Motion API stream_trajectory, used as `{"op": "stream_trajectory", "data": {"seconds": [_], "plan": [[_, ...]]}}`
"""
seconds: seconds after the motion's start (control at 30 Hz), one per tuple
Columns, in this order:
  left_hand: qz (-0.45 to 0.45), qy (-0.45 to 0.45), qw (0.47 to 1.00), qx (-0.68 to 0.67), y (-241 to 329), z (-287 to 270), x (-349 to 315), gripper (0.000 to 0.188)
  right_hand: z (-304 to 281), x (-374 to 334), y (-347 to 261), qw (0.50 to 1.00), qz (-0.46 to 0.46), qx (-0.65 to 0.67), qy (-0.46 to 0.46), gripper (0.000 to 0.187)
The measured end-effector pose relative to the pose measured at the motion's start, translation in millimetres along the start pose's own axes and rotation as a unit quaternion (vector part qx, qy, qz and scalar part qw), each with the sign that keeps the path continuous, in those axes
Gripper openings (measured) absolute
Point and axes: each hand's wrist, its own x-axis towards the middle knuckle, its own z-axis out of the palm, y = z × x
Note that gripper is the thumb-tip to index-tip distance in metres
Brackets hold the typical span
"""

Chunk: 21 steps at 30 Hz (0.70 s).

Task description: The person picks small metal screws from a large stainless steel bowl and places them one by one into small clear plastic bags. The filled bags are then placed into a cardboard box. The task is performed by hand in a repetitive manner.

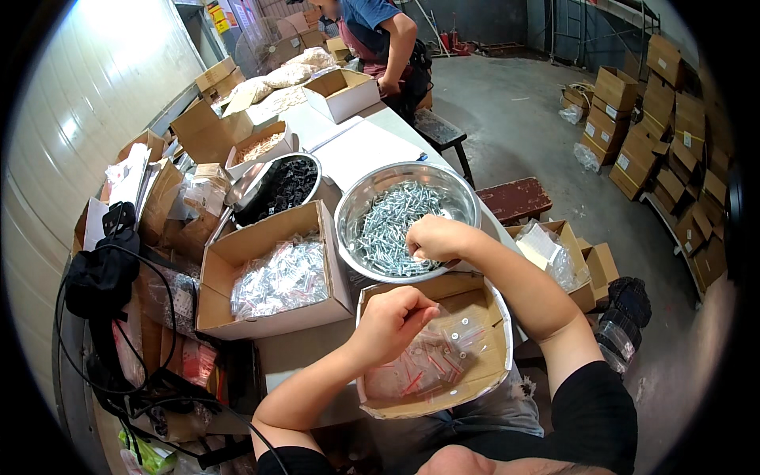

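I see small hardware-packing workshop. Counter (297,352) crowded with bulk stock: steel bowl (467,202) of loose metal fasteners (392,226), open carton (261,240) heaped with small clear bags (285,277), pile of black parts (285,186), pale sacks (297,71) toward far end. Cardboard boxes (606,131) stacked along right side. I make out bare concrete floor (499,95), plain wooden stool (514,199), pale panelled wall (87,87) at left. Second person (370,39) at counter's far end, near sacks.
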Motion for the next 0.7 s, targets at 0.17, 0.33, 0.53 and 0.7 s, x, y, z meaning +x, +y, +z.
{"op": "stream_trajectory", "data": {"seconds": [0.17,0.33,0.53,0.7], "plan": [[-0.032,0.0,0.999,0.022,4,-7,-1,0.013,-5,-1,1,1.0,-0.015,0.012,-0.019,0.014],[0.025,0.013,0.999,-0.018,-9,-3,5,0.011,-1,2,6,0.997,-0.062,0.037,-0.037,0.014],[-0.055,-0.024,0.992,-0.111,-12,0,0,0.021,-8,0,-1,0.994,-0.054,0.095,-0.029,0.016],[-0.001,-0.025,0.999,-0.048,-19,-4,5,0.023,-17,-5,7,0.961,-0.1,0.255,0.048,0.016]]}}
